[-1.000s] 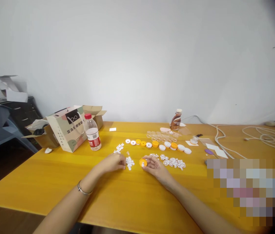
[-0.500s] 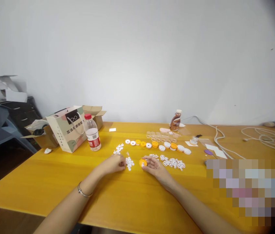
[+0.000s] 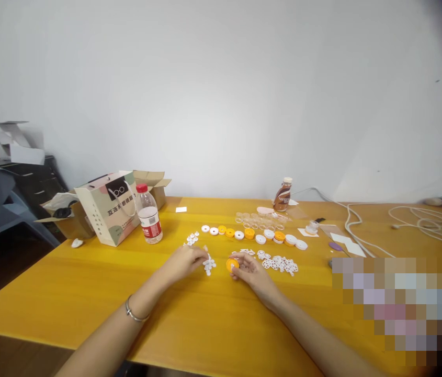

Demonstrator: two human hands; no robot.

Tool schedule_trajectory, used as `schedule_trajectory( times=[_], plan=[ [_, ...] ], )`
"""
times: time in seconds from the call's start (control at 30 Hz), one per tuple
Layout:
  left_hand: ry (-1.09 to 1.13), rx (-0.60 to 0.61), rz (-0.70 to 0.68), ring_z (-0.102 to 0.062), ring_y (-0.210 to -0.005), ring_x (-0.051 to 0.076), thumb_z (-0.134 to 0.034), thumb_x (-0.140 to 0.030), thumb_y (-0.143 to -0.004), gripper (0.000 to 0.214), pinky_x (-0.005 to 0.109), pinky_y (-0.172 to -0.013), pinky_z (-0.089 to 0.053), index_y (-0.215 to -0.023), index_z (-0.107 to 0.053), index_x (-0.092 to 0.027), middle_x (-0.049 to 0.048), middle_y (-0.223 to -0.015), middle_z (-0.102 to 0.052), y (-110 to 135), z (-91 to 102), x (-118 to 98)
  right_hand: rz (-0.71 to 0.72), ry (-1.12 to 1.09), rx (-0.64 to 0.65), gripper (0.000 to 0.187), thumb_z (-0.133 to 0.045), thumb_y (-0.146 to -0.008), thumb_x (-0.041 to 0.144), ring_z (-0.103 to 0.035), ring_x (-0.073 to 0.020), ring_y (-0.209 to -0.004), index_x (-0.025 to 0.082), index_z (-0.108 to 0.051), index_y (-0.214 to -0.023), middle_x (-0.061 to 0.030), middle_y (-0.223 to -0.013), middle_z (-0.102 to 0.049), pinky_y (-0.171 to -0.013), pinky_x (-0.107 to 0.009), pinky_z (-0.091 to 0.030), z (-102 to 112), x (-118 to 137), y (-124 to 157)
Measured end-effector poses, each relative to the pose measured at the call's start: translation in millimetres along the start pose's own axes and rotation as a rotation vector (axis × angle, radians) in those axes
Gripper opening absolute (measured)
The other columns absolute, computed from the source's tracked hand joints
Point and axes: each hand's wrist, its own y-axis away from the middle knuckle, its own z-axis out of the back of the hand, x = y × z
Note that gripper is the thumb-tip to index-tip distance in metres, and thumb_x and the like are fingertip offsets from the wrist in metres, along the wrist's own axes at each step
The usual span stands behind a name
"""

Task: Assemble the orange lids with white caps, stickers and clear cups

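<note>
Left hand (image 3: 184, 260): palm down on the table (image 3: 87, 283), fingers curled, fingertips at the near edge of the white discs (image 3: 208, 264); whether a disc is pinched cannot be told; a bracelet (image 3: 134, 311) sits on the wrist
Right hand (image 3: 250, 268): fingers closed around the orange cap (image 3: 231, 264), thumb on top, cap raised just off the table
Orange cap: in the right hand, just right of the white discs, between the two hands
White discs: small loose heap, touching the left fingertips
White lattice pieces (image 3: 279, 262): loose scatter just beyond and right of the right hand
Row of caps (image 3: 250, 233): orange and white caps lined up behind the hands, apart from them
Clear rings (image 3: 258, 219): group behind the row of caps
Progress (judgement): the row of caps reads as finished pieces; one cap is in hand; the heap of discs and the scatter of lattice pieces suggest a good share of parts is not yet used
Surroundings: water bottle (image 3: 149, 214) and paper bag (image 3: 108, 207) at far left, brown bottle (image 3: 282, 194) by the wall, white cables (image 3: 420, 220) at far right
</note>
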Motion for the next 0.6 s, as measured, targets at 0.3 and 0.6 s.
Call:
schedule_trajectory(
  times=[0.3,0.6],
  plan=[
    [0.153,-0.088,0.009,-0.057,-0.07,0.012,-0.047,-0.024,-0.082,0.017,0.02,-0.067,-0.042,-0.092,-0.059,-0.018,0.0018,-0.08,-0.065,-4,-18.1,-12,-0.047,-0.023,0.039,0.032,-0.067,-0.063,0.037,-0.058,-0.0127,-0.065,0.022,-0.058,-0.089,0.0008,-0.077,-0.059,-0.068,-0.03,-0.049,-8,-2,1],
    [0.372,-0.223,0.003,-0.055,-0.076,0.013,-0.051,-0.023,-0.08,0.012,0.024,-0.075,-0.042,-0.078,-0.062,-0.017,0.002,-0.079,-0.061,-7,-31.3,-30,-0.053,-0.003,0.046,0.034,-0.068,-0.062,0.036,-0.059,-0.0137,-0.064,0.023,-0.058,-0.092,0.0016,-0.075,-0.06,-0.071,-0.032,-0.048,-17,-6,4]
  ],
)
